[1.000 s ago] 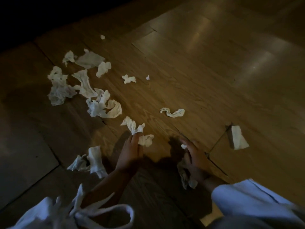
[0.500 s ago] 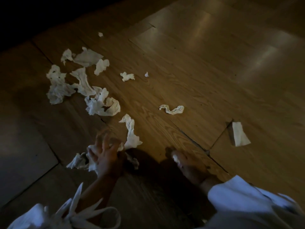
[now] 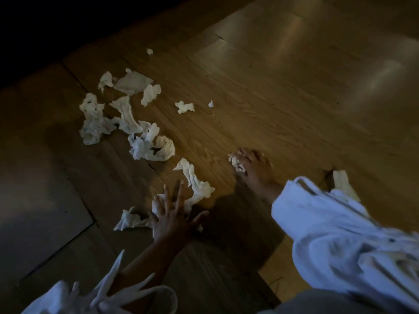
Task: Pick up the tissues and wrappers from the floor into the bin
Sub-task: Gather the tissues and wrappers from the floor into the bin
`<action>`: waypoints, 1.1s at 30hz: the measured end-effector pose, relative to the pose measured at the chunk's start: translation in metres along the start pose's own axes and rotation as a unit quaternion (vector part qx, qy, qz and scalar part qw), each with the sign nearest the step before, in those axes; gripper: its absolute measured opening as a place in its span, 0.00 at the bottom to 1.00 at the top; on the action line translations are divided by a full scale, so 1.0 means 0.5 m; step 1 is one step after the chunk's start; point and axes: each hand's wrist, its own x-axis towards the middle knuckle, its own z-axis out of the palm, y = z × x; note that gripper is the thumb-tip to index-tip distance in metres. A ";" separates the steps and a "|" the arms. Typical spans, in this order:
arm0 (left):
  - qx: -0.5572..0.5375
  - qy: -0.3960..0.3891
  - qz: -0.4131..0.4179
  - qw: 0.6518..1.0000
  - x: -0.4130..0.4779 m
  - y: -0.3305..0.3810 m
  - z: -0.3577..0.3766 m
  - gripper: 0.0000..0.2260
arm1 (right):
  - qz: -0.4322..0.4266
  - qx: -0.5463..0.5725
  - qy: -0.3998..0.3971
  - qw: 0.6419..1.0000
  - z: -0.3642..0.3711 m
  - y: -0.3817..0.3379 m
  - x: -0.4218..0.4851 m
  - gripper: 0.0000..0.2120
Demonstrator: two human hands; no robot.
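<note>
Nearest, the left hand (image 3: 169, 219) lies spread flat over a crumpled tissue (image 3: 158, 203), gripping nothing. Farther out, the right hand (image 3: 251, 165) is closed around a tissue wad (image 3: 235, 163). Beyond, the scattered tissues (image 3: 127, 118) lie on the wooden floor (image 3: 283, 105); the thin paper could tear if dragged, and no bin shows.

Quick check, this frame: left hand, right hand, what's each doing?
Left hand: open, fingers spread flat over a tissue on the floor, not gripping.
Right hand: closed on a crumpled tissue wad.
</note>
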 end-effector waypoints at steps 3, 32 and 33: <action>0.056 -0.021 0.041 0.997 0.017 0.021 -0.002 0.45 | -0.049 0.004 0.012 0.999 0.013 0.016 -0.089 0.19; 0.033 -0.039 0.344 0.938 -0.004 -0.010 0.004 0.25 | 0.035 0.093 0.022 0.995 -0.004 0.019 -0.165 0.22; -0.066 -0.060 0.324 0.942 -0.011 -0.004 -0.004 0.19 | 0.029 0.131 0.020 0.991 -0.008 -0.005 -0.161 0.22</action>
